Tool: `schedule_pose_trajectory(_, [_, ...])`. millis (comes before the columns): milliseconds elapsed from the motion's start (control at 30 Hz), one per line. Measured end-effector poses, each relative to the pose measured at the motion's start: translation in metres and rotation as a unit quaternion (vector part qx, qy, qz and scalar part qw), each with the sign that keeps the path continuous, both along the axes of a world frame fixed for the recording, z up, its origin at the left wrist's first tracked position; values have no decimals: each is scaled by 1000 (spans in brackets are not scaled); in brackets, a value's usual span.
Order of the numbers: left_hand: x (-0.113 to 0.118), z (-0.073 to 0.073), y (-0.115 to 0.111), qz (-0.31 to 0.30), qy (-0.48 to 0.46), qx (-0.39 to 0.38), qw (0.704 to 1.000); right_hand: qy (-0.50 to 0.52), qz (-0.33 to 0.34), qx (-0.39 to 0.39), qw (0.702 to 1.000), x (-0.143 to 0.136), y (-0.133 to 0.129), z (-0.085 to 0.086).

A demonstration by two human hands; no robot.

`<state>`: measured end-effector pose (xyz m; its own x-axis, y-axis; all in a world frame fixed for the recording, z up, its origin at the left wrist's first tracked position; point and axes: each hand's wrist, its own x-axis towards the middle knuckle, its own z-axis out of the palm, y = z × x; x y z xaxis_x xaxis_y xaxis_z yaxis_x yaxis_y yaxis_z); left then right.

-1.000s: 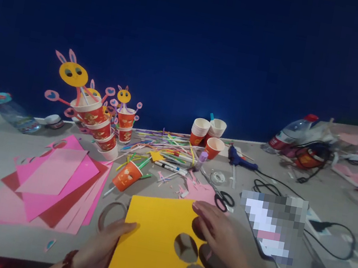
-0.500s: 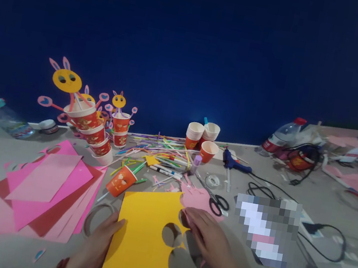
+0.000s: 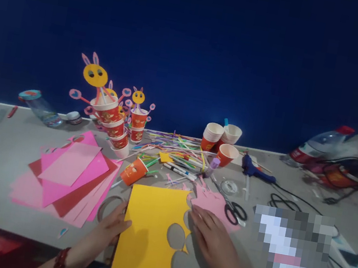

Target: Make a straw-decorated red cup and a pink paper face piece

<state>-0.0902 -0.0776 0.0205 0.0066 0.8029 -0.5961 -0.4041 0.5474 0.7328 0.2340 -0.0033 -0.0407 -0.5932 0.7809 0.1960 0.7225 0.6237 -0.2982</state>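
A yellow sheet (image 3: 149,225) with round holes cut along its right side is held near the table's front edge. My left hand (image 3: 110,228) grips its left edge, thumb on top and fingers beneath. At the cut right edge, my right hand (image 3: 211,236) has its fingers stretched out and close together, touching the paper's upper right part. Pink paper scraps (image 3: 210,204) and black-handled scissors (image 3: 236,213) lie just beyond my right hand. An orange cup (image 3: 134,171) lies tipped over behind the sheet.
Pink and red sheets (image 3: 68,170) are piled at the left. Behind stand stacked cups (image 3: 114,128) with yellow-faced paper figures (image 3: 95,75). Straws and markers (image 3: 179,170) lie mid-table. Rightward are cup stacks (image 3: 212,135), a blue glue gun (image 3: 257,170), cables and a bottle (image 3: 318,147).
The view has shifted, so the table items appear farther right. The yellow sheet sits straighter and flatter, with both hands still at its edges.
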Motion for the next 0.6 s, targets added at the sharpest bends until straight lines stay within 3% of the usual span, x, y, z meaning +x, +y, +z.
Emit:
schedule_pose_trajectory(167, [-7, -13, -3, -83, 114, 65, 988, -1, 9, -2, 1000, -3, -3, -3])
schedule_pose_trajectory(300, [-1, -10, -3, -67, 66, 52, 994, 39, 13, -26, 999, -7, -3, 5])
schedule_pose_trajectory(400, [1, -3, -3, -25, -3, 27, 999, 130, -27, -87, 987, -7, -6, 14])
schedule_pose_trajectory(467, [0, -1, -4, -16, -49, 26, 998, 223, -90, -162, 957, -6, -9, 21])
schedule_pose_trajectory(600, [-5, -10, -6, -42, -71, 35, 996, 387, -197, -313, 845, -8, -16, 29])
